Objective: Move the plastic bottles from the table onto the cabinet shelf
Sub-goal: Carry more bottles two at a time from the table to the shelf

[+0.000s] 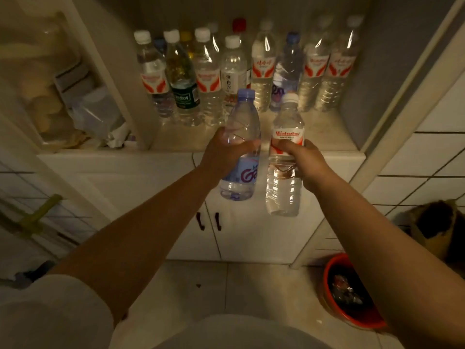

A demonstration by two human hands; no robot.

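White cabinet [251, 238]: painted, flat-fronted, two doors below with dark handles [208, 221]; open shelf [324, 137] above, pale and glossy, its front edge level with my wrists.

Stored bottles [208, 79]: clear ribbed plastic, mostly white-capped, some blue, yellow and red, many with red-and-white labels. They stand upright in a crowded band along the shelf's back wall, left corner to right corner. Bare shelf remains along the front edge, so I judge that is where new ones go.

Floor items: red basin [327, 278] at the cabinet's lower right corner, dark contents unclear; brown bag [432, 227] beyond it.

Blue-cap bottle [239, 172]: smooth, rounded shoulder, pale blue label with purple lettering. My left hand [221, 154] is wrapped round its upper body, thumb across the front. Held upright, just before the shelf's front edge, base not yet on anything.

White-cap bottle [284, 182]: ridged lower half, red-lettered white label. My right hand [304, 159] grips it at the label, fingers closed round the back. Upright too, just beside the other, apparently not touching.

Both are carried by the middle and kept vertical, probably so each base can be set flat. The table is out of sight.
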